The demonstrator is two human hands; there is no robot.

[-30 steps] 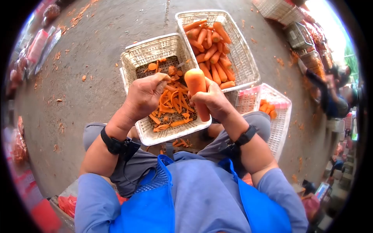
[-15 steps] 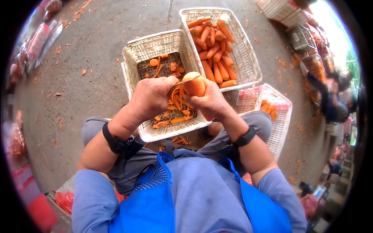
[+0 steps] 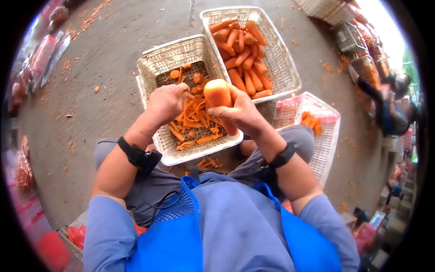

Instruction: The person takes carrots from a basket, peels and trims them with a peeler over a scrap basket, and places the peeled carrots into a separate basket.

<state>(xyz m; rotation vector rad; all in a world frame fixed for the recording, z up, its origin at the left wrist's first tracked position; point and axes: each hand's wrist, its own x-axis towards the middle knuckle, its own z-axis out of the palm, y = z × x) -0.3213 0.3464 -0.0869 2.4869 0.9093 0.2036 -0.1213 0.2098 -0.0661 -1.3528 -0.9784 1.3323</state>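
Observation:
My right hand is wrapped round a thick carrot, its pale cut end facing up and its tip pointing down toward my lap. My left hand is closed to the left of the carrot, apart from it. A knife blade showed from this fist a moment ago; now the blade is hard to make out. Both hands are over a white plastic basket holding carrot peels and cut-off carrot ends.
Behind to the right stands a white basket of whole carrots. Another basket by my right knee holds carrot pieces. Scraps lie on the concrete floor. A person and stacked crates are at the right.
My left hand has drawn left and away from the carrot's end, where the knife blade lay across it. The carrot's cut end now looks more orange and flat. My right hand has shifted slightly left.

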